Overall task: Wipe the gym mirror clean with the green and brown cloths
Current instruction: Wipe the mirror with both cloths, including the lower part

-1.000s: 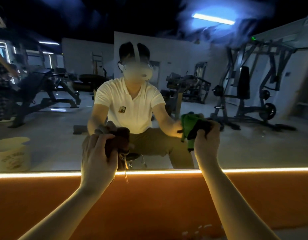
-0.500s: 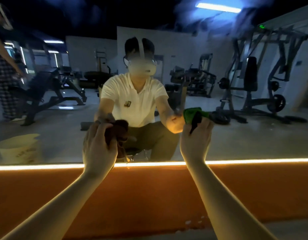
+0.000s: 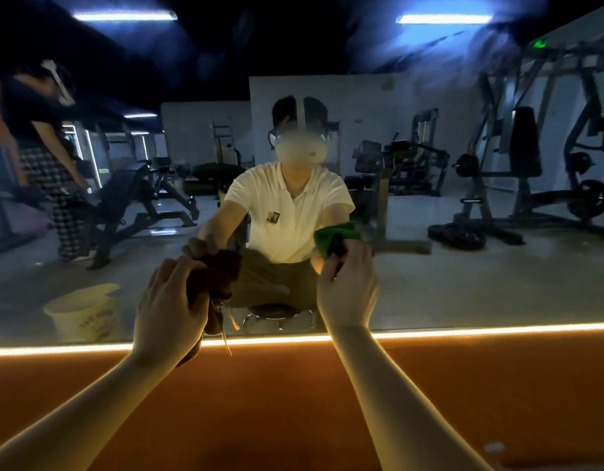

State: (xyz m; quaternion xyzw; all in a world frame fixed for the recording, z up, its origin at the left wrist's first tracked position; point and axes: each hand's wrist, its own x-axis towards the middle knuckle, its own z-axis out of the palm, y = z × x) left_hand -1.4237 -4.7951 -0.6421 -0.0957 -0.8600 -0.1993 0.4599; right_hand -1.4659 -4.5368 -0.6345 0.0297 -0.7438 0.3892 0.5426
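Brown cloth (image 3: 219, 277): bunched into a wad in the left hand (image 3: 168, 314), whose fingers are curled tight round it. It sits at 8 o'clock from the middle of the view.
Green cloth (image 3: 334, 236): clamped in the right hand (image 3: 348, 287), with the fingers closed over it. It pokes out at 12 o'clock of the hand and lies at 3 o'clock of the brown cloth.
Contact: each cloth meets its own reflection, so both seem to touch the mirror (image 3: 463, 283) low down, near its bottom edge.
Loose thread (image 3: 226, 345): frayed strands hang from the brown wad at 6 o'clock, crossing the light strip (image 3: 463, 331).
Risk, streaks: a tight wad puts little cloth on the glass, so it may smear and leave bands unwiped.
Risk, skin on glass: the knuckles are close to the surface, and a bare finger would leave fresh marks.
Risk, collision: the hands are near each other, so strokes toward the middle could make them bump or rewipe the same patch.
Risk, snag: the dangling thread could catch on the lit edge or drag grit from the orange panel (image 3: 294, 402) at 6 o'clock.
Risk, missed area: the room is dim and the upper glass at 12 o'clock looks hazy, so dirt there is hard to judge.
Surroundings: the glass reflects a pale bucket (image 3: 83, 314) at 8 o'clock and a stool (image 3: 277, 312) between the arms.
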